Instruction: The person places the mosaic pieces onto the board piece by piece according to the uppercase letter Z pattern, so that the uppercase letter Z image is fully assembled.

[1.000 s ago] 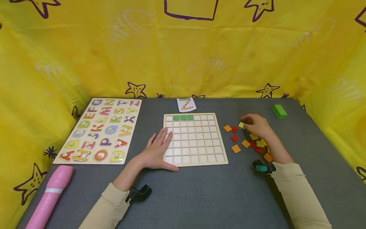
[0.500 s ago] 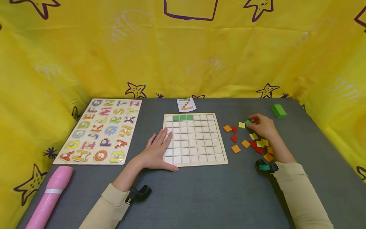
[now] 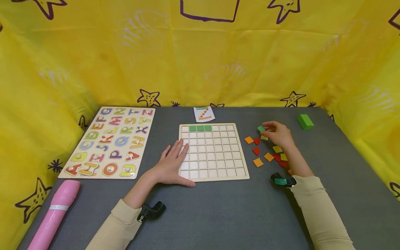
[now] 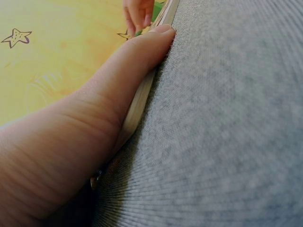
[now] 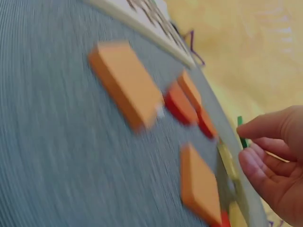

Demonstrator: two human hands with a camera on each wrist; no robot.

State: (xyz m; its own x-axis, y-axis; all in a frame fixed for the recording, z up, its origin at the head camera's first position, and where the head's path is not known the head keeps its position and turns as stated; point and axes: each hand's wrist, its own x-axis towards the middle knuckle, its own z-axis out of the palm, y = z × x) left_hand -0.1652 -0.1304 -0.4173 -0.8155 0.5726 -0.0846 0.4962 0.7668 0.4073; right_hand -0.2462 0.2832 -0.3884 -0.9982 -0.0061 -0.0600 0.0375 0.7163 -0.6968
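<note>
My right hand (image 3: 277,134) pinches a green square tile (image 3: 261,128) between thumb and fingers, above the loose tiles; the right wrist view shows the same green tile (image 5: 242,132) edge-on. My left hand (image 3: 170,166) lies spread over the lower left corner of a wooden grid board (image 3: 215,151), the thumb (image 4: 142,52) along its near edge. Three green tiles (image 3: 200,128) sit side by side in the board's far row. Just under the right hand lies a yellow tile (image 3: 264,138), partly covered.
Orange tiles (image 3: 258,162), red pieces (image 3: 256,151) and yellow tiles (image 3: 277,149) lie right of the board. A small pattern card (image 3: 204,114) is behind it. Alphabet puzzle (image 3: 109,142) and pink roll (image 3: 59,205) stand left; a green block (image 3: 305,122) is far right.
My right hand first touched the yellow tile, then picked up the green tile beside it and has carried that leftward. The left hand has stayed on the board.
</note>
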